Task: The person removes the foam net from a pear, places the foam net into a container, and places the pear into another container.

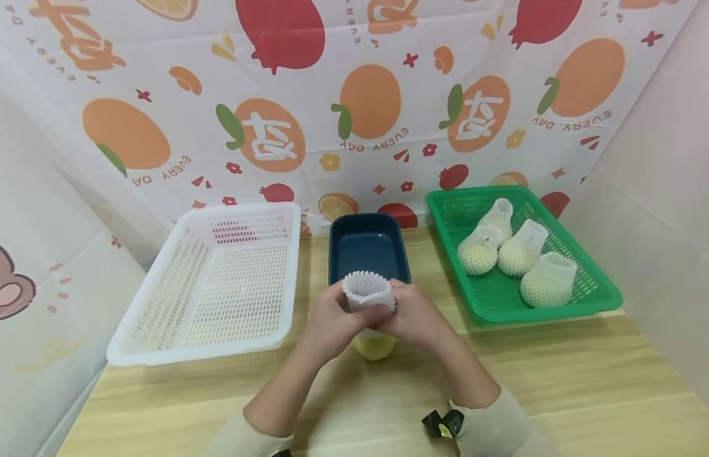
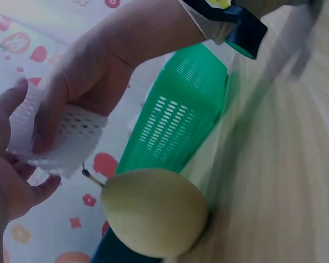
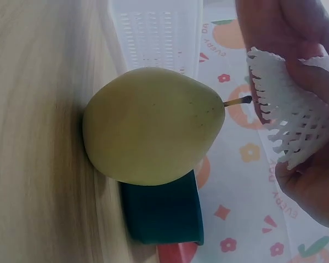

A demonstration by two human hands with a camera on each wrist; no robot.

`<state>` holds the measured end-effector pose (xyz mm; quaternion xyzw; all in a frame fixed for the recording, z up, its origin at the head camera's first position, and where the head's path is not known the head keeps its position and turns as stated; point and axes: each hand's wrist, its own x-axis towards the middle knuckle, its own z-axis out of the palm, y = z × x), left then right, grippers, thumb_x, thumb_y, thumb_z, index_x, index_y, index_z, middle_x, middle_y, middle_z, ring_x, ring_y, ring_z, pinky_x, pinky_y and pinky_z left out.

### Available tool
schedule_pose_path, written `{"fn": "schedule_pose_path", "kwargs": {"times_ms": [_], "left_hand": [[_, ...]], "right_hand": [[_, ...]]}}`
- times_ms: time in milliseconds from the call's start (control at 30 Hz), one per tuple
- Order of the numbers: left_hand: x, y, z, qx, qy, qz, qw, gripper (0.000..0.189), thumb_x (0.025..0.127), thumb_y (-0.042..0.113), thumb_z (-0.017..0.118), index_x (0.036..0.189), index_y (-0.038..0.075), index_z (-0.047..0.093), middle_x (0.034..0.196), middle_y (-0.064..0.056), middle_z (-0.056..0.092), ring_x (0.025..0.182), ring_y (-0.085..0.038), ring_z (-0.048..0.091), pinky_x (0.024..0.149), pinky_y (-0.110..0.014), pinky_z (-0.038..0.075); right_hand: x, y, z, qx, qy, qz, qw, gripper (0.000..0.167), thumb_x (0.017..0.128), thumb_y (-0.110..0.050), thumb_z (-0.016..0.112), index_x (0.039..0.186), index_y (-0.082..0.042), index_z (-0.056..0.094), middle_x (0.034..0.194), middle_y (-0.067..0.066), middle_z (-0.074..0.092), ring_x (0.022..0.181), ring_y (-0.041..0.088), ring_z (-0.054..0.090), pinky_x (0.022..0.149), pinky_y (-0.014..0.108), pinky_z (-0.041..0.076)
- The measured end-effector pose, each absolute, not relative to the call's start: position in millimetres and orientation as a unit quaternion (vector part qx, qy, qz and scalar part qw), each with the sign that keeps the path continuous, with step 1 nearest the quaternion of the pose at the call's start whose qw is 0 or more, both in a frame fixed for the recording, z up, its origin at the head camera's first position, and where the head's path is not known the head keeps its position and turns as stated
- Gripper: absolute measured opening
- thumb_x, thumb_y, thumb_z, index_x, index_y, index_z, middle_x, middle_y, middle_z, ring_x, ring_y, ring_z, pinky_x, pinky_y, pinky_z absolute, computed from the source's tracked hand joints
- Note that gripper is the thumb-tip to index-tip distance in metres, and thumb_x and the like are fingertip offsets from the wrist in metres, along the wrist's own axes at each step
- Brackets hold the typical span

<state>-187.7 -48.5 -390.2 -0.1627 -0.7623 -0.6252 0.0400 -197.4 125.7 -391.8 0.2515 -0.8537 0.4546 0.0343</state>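
Note:
A white foam net sleeve (image 1: 367,287) is held between my left hand (image 1: 332,322) and my right hand (image 1: 416,318), its frilled mouth facing up. Fingers and thumbs of both hands pinch its sides. Directly below is a yellow-green pear (image 1: 374,347), standing on the table with its stem upward. In the right wrist view a gap separates the bare pear (image 3: 153,126) from the lower edge of the net (image 3: 296,118). The left wrist view also has the pear (image 2: 156,212) apart from the sleeve.
A white basket (image 1: 290,298) stands at the left. Behind my hands is a dark blue bin (image 1: 368,251). The green basket (image 1: 485,311) at the right holds several pears in foam nets (image 1: 522,247). A fruit-print cloth (image 1: 371,101) hangs behind the table.

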Motion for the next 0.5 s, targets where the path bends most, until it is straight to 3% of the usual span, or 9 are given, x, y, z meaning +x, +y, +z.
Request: {"fn": "schedule_pose_path", "kwargs": {"times_ms": [100, 200, 500], "left_hand": [[-193, -44, -385, -0.15, -0.746, -0.648, 0.025, 0.034, 0.078, 0.017, 0.084, 0.108, 0.007, 0.071, 0.101, -0.008, 0.073, 0.088, -0.017, 0.066, 0.076, -0.032, 0.057], [-198, -42, -380, -0.146, -0.71, -0.688, 0.033, 0.029, 0.082, 0.01, 0.079, 0.108, 0.0, 0.071, 0.099, -0.012, 0.073, 0.086, -0.016, 0.067, 0.075, -0.032, 0.058], [-214, -41, -368, -0.079, -0.603, -0.792, 0.056, 0.029, 0.087, 0.003, 0.072, 0.114, -0.006, 0.065, 0.097, -0.004, 0.073, 0.089, -0.017, 0.069, 0.08, -0.034, 0.059]], "right_hand": [[-198, 124, -393, 0.229, -0.835, 0.5, -0.003, 0.036, 0.08, -0.022, 0.082, 0.113, -0.012, 0.07, 0.111, 0.001, 0.07, 0.094, 0.014, 0.066, 0.083, 0.031, 0.057], [-199, 124, -393, 0.223, -0.825, 0.52, -0.016, 0.036, 0.081, -0.023, 0.082, 0.113, -0.012, 0.069, 0.109, 0.002, 0.071, 0.089, 0.014, 0.069, 0.077, 0.029, 0.059], [-203, 131, -391, 0.191, -0.815, 0.547, -0.024, 0.034, 0.08, -0.026, 0.082, 0.105, -0.005, 0.072, 0.099, 0.01, 0.072, 0.081, 0.017, 0.067, 0.066, 0.03, 0.058]]}}
